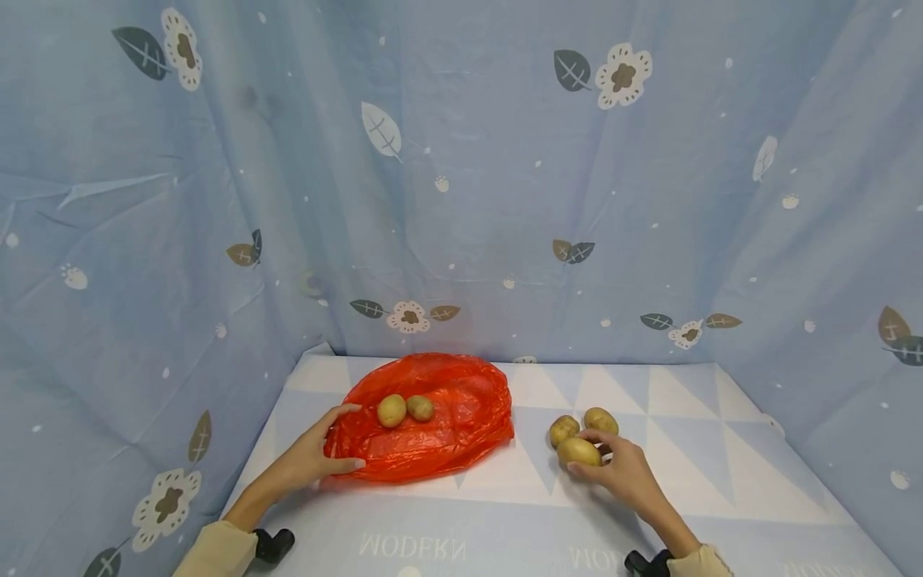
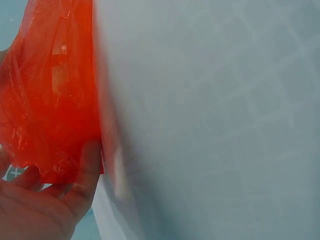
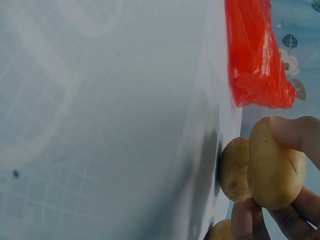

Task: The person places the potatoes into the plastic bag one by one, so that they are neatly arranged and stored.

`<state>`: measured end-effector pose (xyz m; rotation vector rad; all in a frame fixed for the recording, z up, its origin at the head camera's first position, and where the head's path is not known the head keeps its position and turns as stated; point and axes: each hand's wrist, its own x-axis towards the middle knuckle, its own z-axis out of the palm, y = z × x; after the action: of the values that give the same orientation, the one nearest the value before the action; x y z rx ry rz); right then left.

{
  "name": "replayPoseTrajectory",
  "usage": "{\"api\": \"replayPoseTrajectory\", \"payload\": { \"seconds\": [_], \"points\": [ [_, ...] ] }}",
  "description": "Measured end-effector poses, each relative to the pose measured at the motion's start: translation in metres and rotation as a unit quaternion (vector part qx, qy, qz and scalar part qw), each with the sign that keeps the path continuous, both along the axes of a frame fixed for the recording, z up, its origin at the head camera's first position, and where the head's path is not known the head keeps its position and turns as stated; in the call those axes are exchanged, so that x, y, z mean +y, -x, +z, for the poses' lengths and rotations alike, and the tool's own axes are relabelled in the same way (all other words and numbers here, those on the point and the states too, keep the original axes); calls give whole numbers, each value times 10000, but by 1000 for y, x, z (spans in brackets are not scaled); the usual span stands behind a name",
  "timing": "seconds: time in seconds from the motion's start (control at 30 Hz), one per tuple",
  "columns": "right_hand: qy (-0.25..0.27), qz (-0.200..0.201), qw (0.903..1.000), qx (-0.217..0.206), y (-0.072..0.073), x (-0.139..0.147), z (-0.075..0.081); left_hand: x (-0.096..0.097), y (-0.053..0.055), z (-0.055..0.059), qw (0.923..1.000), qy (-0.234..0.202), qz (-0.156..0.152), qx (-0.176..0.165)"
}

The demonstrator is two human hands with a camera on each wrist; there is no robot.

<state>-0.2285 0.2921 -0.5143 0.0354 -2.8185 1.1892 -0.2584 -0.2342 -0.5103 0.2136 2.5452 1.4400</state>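
A red plastic bag (image 1: pixel 461 441) lies spread on the table with two potatoes, a pale one (image 1: pixel 392 411) and a smaller one (image 1: pixel 421 408), on its open middle. My left hand (image 1: pixel 310 457) holds the bag's left edge, thumb at the near side and fingers farther back; the left wrist view shows the thumb (image 2: pixel 89 165) against the red plastic. To the right, my right hand (image 1: pixel 623 473) grips a yellow potato (image 3: pixel 274 167) between thumb and fingers. Right behind that potato are two more, a left one (image 1: pixel 564 431) and a right one (image 1: pixel 601 421).
The table (image 1: pixel 707 473) has a pale cover with blue triangles and printed lettering. Blue curtains (image 1: pixel 490 160) with leaves and flowers enclose its back and sides. A gap of bare table separates the bag from the potatoes at the right.
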Motion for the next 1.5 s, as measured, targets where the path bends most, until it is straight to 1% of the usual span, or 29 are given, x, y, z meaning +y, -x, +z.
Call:
{"api": "replayPoseTrajectory", "payload": {
  "seconds": [0.27, 0.5, 0.8, 0.87, 1.0, 1.17, 1.33, 1.4, 1.5],
  "points": [
    [62, 30, 10000, 67, 5, -3, 8, -1, -1, 0, 10000, 32, -11, 33],
    [24, 74, 9997, 227, 8, -7, 12, -2, 0, -1, 10000, 19, -39, 83],
    [254, 214, 9991, 275, 10, -18, 18, -3, -1, -4, 9999, 43, -30, 113],
    [283, 282, 9985, 366, 11, -19, 18, -3, -1, -3, 9998, 13, -86, 152],
    [281, 297, 9975, 573, 13, -22, 16, -2, 2, -1, 9995, -67, -211, 238],
    [228, 311, 9970, 677, 17, -30, 15, 0, 0, 0, 9995, -52, -220, 208],
    [79, 401, 9955, 853, 23, -40, 21, 0, -1, 0, 9998, -75, -129, 145],
    [113, 445, 9955, 835, 25, -43, 24, 0, -1, 0, 9998, -111, -91, 131],
    [304, 490, 9963, 644, 26, -48, 28, -1, -1, -1, 9998, -88, -100, 173]
  ]
}}
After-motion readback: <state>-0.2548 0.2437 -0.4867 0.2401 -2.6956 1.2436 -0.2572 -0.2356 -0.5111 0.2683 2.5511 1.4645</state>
